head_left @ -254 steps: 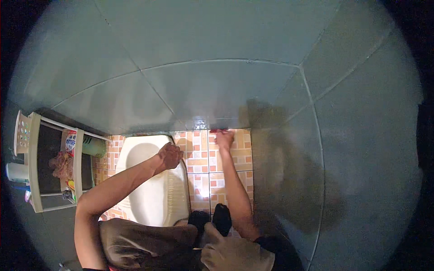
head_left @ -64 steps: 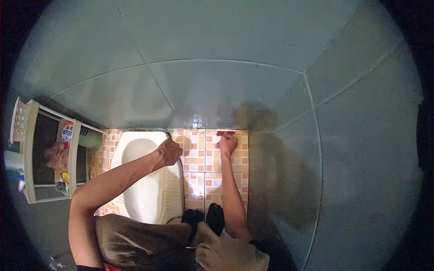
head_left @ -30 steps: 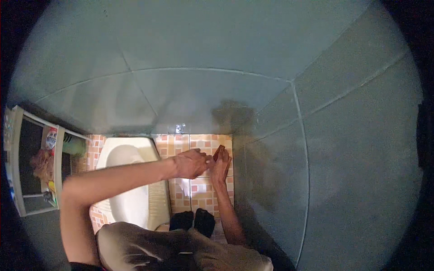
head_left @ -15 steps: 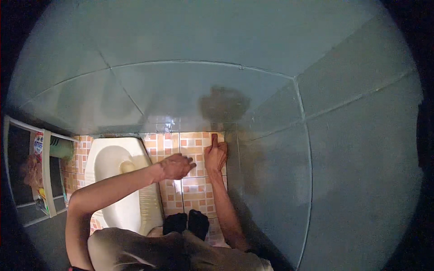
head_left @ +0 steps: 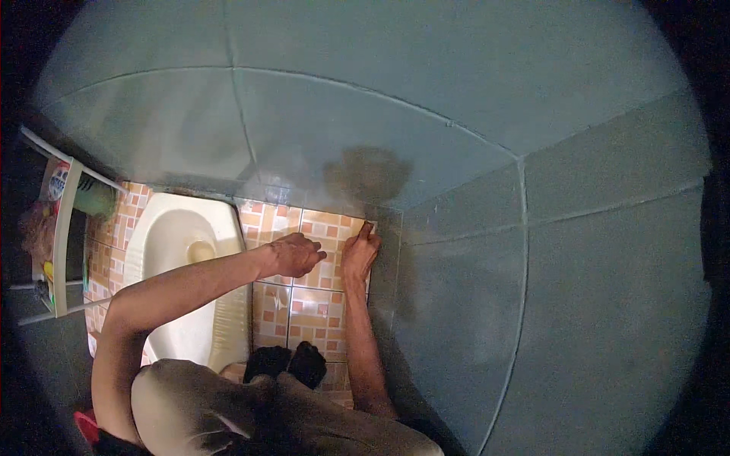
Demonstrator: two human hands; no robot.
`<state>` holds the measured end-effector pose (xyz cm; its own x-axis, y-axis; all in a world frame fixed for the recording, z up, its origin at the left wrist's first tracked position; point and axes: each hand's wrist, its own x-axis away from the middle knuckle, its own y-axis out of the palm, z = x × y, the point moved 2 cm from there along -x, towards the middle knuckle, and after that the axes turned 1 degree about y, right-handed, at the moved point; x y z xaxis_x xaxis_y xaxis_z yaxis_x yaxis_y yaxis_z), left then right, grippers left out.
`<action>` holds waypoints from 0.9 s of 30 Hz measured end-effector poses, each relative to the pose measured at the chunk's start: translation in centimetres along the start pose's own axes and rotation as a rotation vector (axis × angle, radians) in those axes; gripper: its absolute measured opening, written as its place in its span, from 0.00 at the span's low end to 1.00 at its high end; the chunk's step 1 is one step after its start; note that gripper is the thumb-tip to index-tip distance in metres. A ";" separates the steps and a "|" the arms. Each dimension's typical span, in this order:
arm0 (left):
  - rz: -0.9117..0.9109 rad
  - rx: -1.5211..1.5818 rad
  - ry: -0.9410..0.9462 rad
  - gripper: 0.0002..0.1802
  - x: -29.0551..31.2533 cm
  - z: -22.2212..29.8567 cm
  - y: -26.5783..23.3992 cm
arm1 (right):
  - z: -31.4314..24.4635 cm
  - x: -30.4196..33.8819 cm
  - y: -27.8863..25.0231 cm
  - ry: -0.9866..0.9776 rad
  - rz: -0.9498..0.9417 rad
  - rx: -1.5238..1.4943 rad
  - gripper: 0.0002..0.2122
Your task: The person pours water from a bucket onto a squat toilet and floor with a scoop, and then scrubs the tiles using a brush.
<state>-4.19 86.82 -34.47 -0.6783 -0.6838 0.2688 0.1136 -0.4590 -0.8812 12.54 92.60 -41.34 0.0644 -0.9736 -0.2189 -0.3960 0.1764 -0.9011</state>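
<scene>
My right hand [head_left: 360, 255] is low by the floor corner, closed around a narrow reddish-brown object [head_left: 366, 229]. Its tip points at the foot of the wall; its kind is too small to tell. Left of it, my left hand [head_left: 295, 255] hovers above the tiled floor [head_left: 312, 304] with its fingers curled in. Whatever those fingers may hold is hidden. My left forearm reaches across a cream squat toilet [head_left: 228, 304] set into the floor and covers part of its bowl.
Grey-green walls [head_left: 471, 289] rise close in front and to the right. At the left a white rack [head_left: 67, 228] holds a green container [head_left: 95, 196] and packets. My knees and dark-covered feet [head_left: 307, 365] are just below my hands. Something red [head_left: 86, 425] shows at lower left.
The view has turned and shifted, so the toilet and rack appear farther left and higher. My right hand stays at the corner, with the object now tilted to the right. My left hand stays curled.
</scene>
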 end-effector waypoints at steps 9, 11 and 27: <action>0.194 0.016 0.035 0.19 4.5 0.4 -0.1 | -0.6 -0.5 -1.0 0.132 0.001 -0.037 0.11; 0.146 0.019 0.009 0.18 5.0 0.4 -0.5 | -1.0 -0.6 -1.3 0.105 0.023 -0.063 0.10; 0.149 -0.087 0.184 0.29 7.9 0.0 3.6 | -0.4 4.0 -3.5 0.246 -0.393 0.197 0.16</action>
<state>-9.14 79.75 -35.54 -0.7806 -0.6217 0.0652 0.1643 -0.3047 -0.9382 13.83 87.99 -38.91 -0.0534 -0.9731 0.2243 -0.2029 -0.2093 -0.9566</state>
